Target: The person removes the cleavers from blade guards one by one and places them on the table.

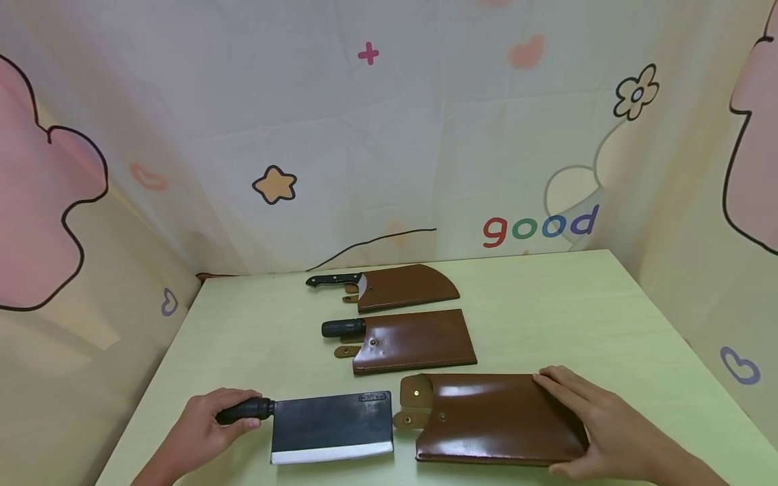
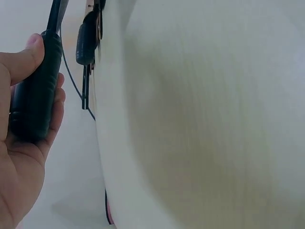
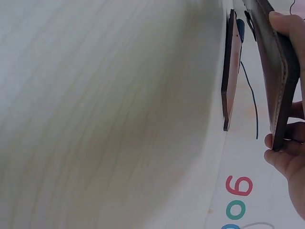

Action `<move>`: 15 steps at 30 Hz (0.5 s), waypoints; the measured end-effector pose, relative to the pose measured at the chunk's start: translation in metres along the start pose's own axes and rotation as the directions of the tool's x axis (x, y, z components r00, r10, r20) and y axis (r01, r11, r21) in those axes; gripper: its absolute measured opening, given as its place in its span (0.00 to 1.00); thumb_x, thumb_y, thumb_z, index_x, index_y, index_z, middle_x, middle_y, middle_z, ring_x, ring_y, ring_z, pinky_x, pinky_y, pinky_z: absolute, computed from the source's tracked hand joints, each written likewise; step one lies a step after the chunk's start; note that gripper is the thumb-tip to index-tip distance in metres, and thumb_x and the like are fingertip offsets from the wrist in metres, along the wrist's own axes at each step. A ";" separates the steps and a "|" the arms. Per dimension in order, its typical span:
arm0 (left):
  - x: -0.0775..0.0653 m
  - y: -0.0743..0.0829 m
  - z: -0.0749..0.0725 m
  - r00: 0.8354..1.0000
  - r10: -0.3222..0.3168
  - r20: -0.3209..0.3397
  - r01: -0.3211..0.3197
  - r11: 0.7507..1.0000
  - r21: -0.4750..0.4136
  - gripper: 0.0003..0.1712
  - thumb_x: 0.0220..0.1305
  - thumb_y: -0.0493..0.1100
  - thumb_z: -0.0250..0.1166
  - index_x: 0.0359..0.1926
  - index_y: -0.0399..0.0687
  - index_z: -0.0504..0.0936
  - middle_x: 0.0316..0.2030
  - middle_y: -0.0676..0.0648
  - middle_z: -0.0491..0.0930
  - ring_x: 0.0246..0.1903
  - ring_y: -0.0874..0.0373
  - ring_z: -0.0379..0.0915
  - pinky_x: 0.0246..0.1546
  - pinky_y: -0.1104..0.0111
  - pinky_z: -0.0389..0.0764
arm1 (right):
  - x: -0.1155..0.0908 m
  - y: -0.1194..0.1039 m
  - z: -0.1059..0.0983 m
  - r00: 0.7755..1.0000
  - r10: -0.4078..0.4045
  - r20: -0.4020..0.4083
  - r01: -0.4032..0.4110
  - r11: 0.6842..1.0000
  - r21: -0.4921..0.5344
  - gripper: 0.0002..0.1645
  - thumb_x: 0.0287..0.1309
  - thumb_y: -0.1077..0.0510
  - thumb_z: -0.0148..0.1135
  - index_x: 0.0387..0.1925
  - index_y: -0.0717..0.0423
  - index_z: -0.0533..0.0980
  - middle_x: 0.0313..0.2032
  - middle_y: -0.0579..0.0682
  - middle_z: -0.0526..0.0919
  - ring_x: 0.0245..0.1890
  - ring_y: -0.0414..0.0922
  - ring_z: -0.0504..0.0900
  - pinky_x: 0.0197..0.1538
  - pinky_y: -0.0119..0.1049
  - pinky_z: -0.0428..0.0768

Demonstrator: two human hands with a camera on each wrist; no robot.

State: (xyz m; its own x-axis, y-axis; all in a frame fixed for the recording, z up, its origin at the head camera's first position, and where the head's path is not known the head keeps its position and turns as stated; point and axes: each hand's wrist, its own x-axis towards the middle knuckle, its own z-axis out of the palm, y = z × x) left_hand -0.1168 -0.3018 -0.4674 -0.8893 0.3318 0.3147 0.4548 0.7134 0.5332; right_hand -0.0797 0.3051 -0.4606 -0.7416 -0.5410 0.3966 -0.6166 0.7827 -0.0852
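Note:
My left hand (image 1: 213, 426) grips the black handle of a cleaver (image 1: 331, 426), whose dark blade has a bright lower edge and points right. In the left wrist view, thumb and fingers wrap the ribbed handle (image 2: 35, 90). With my right hand (image 1: 598, 428) I hold the far right end of a brown leather sheath (image 1: 504, 418), thumb at its lower corner and fingers at the upper one. The sheath's mouth, with two snap straps (image 1: 416, 393), faces the blade tip, a small gap apart. From the right wrist, the sheath (image 3: 274, 71) appears edge-on, raised off the table.
Behind lie two sheathed knives: a cleaver in a rectangular brown sheath (image 1: 419, 341) and, farther back, a knife in a curved brown sheath (image 1: 410, 287). Their black handles point left. The pale green table (image 1: 547, 317) meets printed cloth walls (image 1: 389, 148) at back and sides.

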 end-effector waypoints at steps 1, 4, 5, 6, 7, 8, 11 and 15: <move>-0.001 -0.001 0.000 1.000 -0.009 0.008 0.009 1.000 0.003 0.18 0.54 0.47 0.79 0.47 0.56 0.90 0.40 0.57 0.87 0.39 0.69 0.81 0.34 0.70 0.81 | -0.001 0.001 0.000 1.000 0.004 0.006 -0.004 1.000 -0.001 0.71 0.26 0.19 0.79 0.70 0.53 0.71 0.63 0.49 0.75 0.56 0.46 0.80 0.47 0.40 0.85; -0.002 -0.005 0.001 0.999 -0.039 0.034 0.039 0.999 0.016 0.18 0.55 0.48 0.79 0.48 0.52 0.90 0.41 0.56 0.87 0.39 0.66 0.83 0.35 0.69 0.82 | -0.004 0.002 0.000 1.000 0.011 0.014 -0.010 1.000 -0.007 0.71 0.26 0.20 0.79 0.70 0.53 0.71 0.64 0.49 0.75 0.57 0.46 0.79 0.46 0.43 0.86; -0.002 -0.006 0.001 0.998 -0.048 0.042 0.047 0.999 0.019 0.19 0.55 0.48 0.78 0.48 0.50 0.90 0.41 0.55 0.87 0.39 0.64 0.83 0.36 0.68 0.82 | -0.005 0.003 -0.001 1.000 0.012 0.016 -0.011 1.000 -0.011 0.71 0.27 0.20 0.79 0.70 0.53 0.71 0.65 0.49 0.74 0.58 0.45 0.78 0.46 0.43 0.86; -0.002 -0.006 0.001 0.997 -0.056 0.051 0.055 0.998 0.023 0.19 0.56 0.48 0.78 0.48 0.50 0.90 0.41 0.55 0.87 0.39 0.63 0.84 0.37 0.68 0.82 | -0.006 0.003 -0.001 1.000 0.012 0.015 -0.011 1.000 -0.017 0.71 0.26 0.20 0.79 0.70 0.53 0.71 0.65 0.49 0.74 0.59 0.44 0.77 0.46 0.44 0.86; -0.002 -0.007 0.001 0.996 -0.062 0.059 0.061 0.998 0.028 0.20 0.56 0.49 0.78 0.49 0.49 0.90 0.42 0.55 0.87 0.40 0.61 0.84 0.37 0.67 0.82 | -0.007 0.004 -0.001 1.000 0.011 0.013 -0.010 1.000 -0.026 0.71 0.26 0.19 0.79 0.70 0.53 0.71 0.66 0.49 0.74 0.60 0.44 0.76 0.46 0.43 0.85; -0.002 -0.008 0.001 0.996 -0.066 0.067 0.064 0.997 0.033 0.20 0.56 0.50 0.78 0.49 0.49 0.90 0.42 0.54 0.87 0.40 0.60 0.85 0.38 0.67 0.83 | -0.008 0.004 -0.001 1.000 0.010 0.013 -0.009 0.999 -0.031 0.72 0.26 0.19 0.79 0.70 0.53 0.71 0.66 0.48 0.74 0.60 0.43 0.75 0.46 0.43 0.85; -0.001 -0.011 0.002 0.993 -0.064 0.096 0.058 0.997 0.057 0.21 0.57 0.52 0.77 0.49 0.49 0.89 0.42 0.54 0.88 0.41 0.57 0.85 0.40 0.66 0.83 | -0.009 0.004 -0.002 1.000 0.011 0.023 -0.010 0.999 -0.036 0.71 0.27 0.19 0.78 0.70 0.53 0.71 0.66 0.48 0.73 0.60 0.43 0.76 0.47 0.43 0.85; -0.001 -0.014 0.003 0.990 -0.049 0.134 0.039 0.996 0.074 0.22 0.58 0.52 0.76 0.50 0.47 0.89 0.44 0.53 0.88 0.43 0.54 0.86 0.41 0.65 0.83 | -0.013 0.004 -0.003 0.997 0.040 0.066 -0.039 0.999 -0.007 0.70 0.30 0.19 0.77 0.72 0.50 0.69 0.67 0.48 0.72 0.56 0.45 0.79 0.45 0.42 0.85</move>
State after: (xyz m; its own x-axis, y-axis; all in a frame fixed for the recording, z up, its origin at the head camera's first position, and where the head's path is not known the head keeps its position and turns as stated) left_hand -0.1224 -0.3104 -0.4773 -0.9088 0.3761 0.1804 0.4149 0.7698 0.4851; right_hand -0.0718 0.3158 -0.4628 -0.7814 -0.5288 0.3314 -0.5851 0.8055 -0.0944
